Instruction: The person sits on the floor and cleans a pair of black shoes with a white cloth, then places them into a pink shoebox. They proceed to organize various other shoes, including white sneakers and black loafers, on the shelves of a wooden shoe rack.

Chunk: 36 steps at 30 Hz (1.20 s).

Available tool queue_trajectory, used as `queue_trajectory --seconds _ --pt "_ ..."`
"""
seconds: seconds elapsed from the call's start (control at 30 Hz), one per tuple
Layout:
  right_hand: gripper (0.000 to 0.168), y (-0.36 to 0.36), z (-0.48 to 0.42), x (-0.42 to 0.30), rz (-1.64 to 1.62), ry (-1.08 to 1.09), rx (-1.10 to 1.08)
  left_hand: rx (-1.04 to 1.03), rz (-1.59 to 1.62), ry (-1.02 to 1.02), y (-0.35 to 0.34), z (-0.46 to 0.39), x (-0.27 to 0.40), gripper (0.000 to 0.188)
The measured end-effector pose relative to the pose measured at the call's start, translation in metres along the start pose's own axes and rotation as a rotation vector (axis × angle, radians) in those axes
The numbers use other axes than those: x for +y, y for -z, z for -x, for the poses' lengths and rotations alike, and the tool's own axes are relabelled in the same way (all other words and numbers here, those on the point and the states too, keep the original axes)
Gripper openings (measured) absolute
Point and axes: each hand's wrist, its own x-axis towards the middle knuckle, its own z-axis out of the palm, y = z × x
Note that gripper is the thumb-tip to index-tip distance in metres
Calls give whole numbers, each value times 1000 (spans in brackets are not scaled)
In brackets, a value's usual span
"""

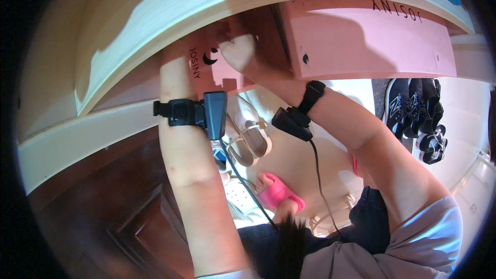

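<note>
Two pink shoe boxes with dark writing sit in a pale wooden shelf compartment. My right hand [238, 49] reaches in against the left pink shoe box [211, 71], its fingers lost in shadow, so its grip cannot be made out. My left forearm runs up along the left side of that same box; the left hand itself is hidden in the dark beneath the shelf board. The right pink shoe box [341, 52] sticks out past the compartment's lower edge and has a small dark hole in its front. Each wrist wears a black strap with a cabled device.
The curved shelf board [162, 15] crosses above both arms. A dark wooden cabinet door [128, 209] is at lower left. On the floor are beige strapped shoes [248, 135], white clogs [240, 195], black sneakers [401, 104] and my foot in a pink slipper [279, 192].
</note>
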Motion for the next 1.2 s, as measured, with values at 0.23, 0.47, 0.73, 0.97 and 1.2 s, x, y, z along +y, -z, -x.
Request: queue_trajectory --seconds 0.23,0.47,0.73,0.97,1.2 --pt "60 5 8 10 -34 -77 23 17 -12 53 5 5 -6 50" --pt "58 -1 9 6 -25 -106 43 16 -49 88 11 12 -15 50" --pt "56 5 -3 11 87 -89 64 54 -51 115 14 9 -15 51" --pt "54 86 45 -53 325 345 -392 -70 455 318 88 72 42 61" --pt "60 132 109 -38 730 702 -540 -265 166 217 125 183 61 95"
